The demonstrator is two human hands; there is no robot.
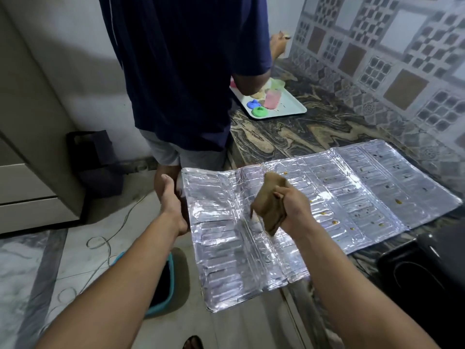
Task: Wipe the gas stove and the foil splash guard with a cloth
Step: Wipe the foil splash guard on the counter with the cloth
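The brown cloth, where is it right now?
In the head view, the brown cloth is bunched in the right hand, held over the middle of the foil splash guard, right of the left hand.

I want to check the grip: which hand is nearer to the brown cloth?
Right. The right hand is closed on the cloth, above the foil guard. The left hand holds the guard's left edge, apart from the cloth.

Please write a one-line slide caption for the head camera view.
Left hand steadies the foil splash guard while right hand holds a brown cloth above it.
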